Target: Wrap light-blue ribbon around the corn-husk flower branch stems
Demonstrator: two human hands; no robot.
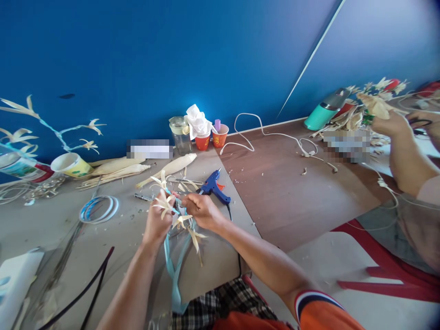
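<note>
Near the middle of the grey table, my left hand (160, 220) is closed around the stem of a spray of pale husk flowers (165, 205). Right beside it, my right hand (201, 210) pinches the light blue tape at the stem. The two hands nearly touch. From them the blue tape (177, 279) hangs in a loop down to the table edge and my lap. More pale petals (195, 238) droop below the fingers. Just behind my right hand lies a blue glue gun (213, 187) with an orange trigger.
Tape rolls (99, 209), dried husks (118, 167) and a yellow-white cup (72, 165) are on the left. At the wall stand a glass jar (181, 137) and red cups (220, 136). A white cable (271, 134) crosses the brown table. At right, another person's hands hold husk and scissors near a teal bottle (321, 117).
</note>
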